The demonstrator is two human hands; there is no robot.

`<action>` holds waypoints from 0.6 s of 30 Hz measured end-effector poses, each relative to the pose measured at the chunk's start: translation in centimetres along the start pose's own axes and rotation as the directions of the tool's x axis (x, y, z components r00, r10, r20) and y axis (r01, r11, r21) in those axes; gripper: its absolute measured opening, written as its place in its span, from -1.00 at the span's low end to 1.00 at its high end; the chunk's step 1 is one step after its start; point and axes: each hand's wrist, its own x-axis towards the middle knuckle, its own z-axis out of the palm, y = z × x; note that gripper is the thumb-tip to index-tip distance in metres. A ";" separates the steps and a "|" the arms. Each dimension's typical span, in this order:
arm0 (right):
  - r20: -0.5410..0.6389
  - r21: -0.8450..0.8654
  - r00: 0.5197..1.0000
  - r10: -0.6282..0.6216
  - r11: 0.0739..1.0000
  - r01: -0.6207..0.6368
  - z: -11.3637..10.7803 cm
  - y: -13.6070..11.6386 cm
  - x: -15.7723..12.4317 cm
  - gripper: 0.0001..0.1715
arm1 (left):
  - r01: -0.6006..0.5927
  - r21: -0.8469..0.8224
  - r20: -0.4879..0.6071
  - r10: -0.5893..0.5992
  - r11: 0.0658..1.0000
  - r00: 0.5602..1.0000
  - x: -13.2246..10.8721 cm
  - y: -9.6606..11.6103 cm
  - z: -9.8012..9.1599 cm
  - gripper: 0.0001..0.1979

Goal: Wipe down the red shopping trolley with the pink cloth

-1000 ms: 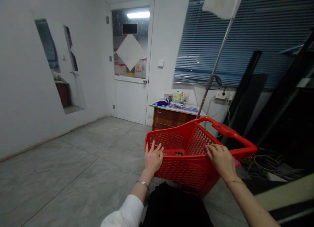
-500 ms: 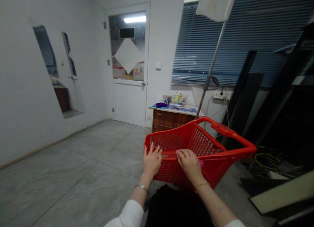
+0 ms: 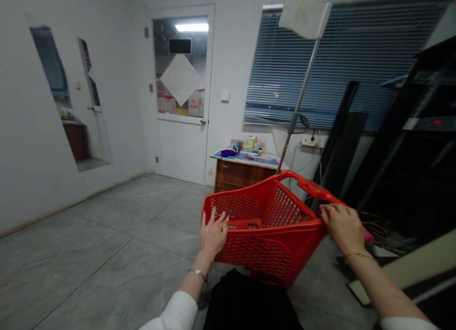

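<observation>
Closest in, a black garment (image 3: 245, 301) covers the person's lap, and the red basket (image 3: 270, 240) sits tipped just beyond it, its open mouth turned up and away; the left hand (image 3: 213, 232) steadies the near left corner, fingers (image 3: 218, 219) spread apart and laid flat over the rim, gripping nothing; the right hand (image 3: 342, 225) is out at the far right rim, beside the basket handle (image 3: 313, 190), fingers curled together over a pink cloth (image 3: 368, 236) pressed to the plastic; to my eye the wiping is somewhere in the middle, with the cloth at the handle end of the rim, though nothing in the plastic shows which stretches are already wiped and which are left; most of the cloth is hidden under the palm, only pink edges peeping out, and the basket's underside and its far right wall cannot be seen; the grey floor (image 3: 107, 254) spreads to the left; further back a wooden table (image 3: 245, 171) carries small items too tiny to name, a mop pole (image 3: 301, 97) leans over it, dark panels (image 3: 342, 140) sit in gloom at right, and a white door (image 3: 181, 145) closes the far wall.
</observation>
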 end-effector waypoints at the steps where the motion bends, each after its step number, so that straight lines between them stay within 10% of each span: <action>1: 0.022 -0.004 0.999 -0.029 1.000 0.029 -0.1 -2.0 -0.4 -0.66 | 0.001 -0.001 0.004 -0.001 1.000 1.000 0.0 0.1 0.0 -0.63; 11: 0.104 0.350 0.985 -0.135 0.933 0.090 -1.0 -25.8 -3.5 -0.84 | -0.002 0.037 0.011 0.001 0.999 1.000 -0.2 0.7 0.3 -0.62; 18: 0.097 0.421 0.972 -0.214 0.894 0.155 -1.0 -26.5 -3.5 -0.86 | -0.023 0.038 -0.002 0.023 0.999 1.000 -0.3 -0.6 0.3 -0.62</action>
